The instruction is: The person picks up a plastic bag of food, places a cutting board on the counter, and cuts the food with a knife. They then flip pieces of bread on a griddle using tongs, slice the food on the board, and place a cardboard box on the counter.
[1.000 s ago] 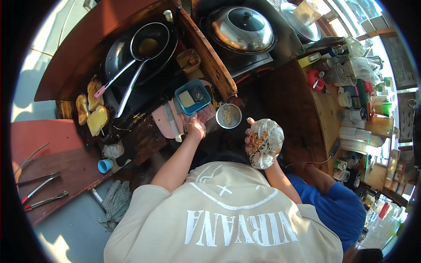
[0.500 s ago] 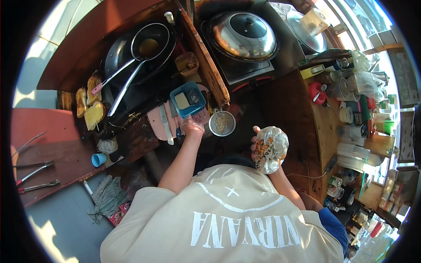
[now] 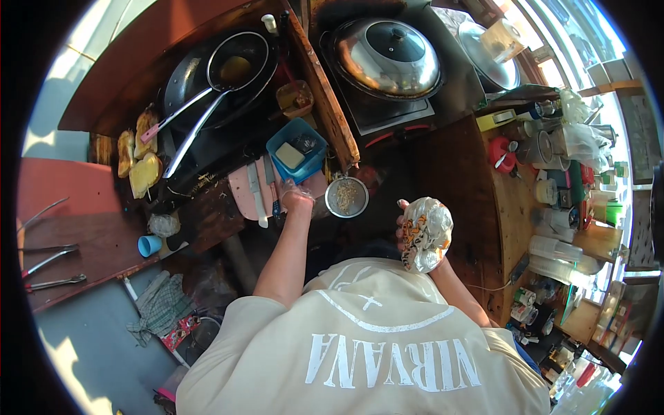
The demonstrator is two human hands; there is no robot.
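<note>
A wrapped package (image 3: 430, 235), silvery with orange and black print, is held in my right hand (image 3: 402, 225), whose fingers curl round its left side. My left hand (image 3: 297, 198) is at the near edge of a blue container (image 3: 315, 164) that holds a pale block (image 3: 290, 155); its fingertips are partly hidden and hard to make out. Beneath them is a pink cutting board (image 3: 242, 192) with a knife (image 3: 256, 194) and a second, dark-handled knife (image 3: 274, 200). A round strainer (image 3: 346, 196) with small pale bits sits right of my left hand.
A wok (image 3: 181, 83) with long-handled strainers stands at the upper left, bread slices (image 3: 145, 174) beside it. A domed lid (image 3: 387, 55) covers a pan at top centre. Tongs (image 3: 52, 263) lie far left. Jars and cups (image 3: 553, 249) crowd the right shelf.
The blue container has tilted and shifted slightly, and my left hand has moved a little left beside it. My right hand still holds the package. The view has shifted slightly.
</note>
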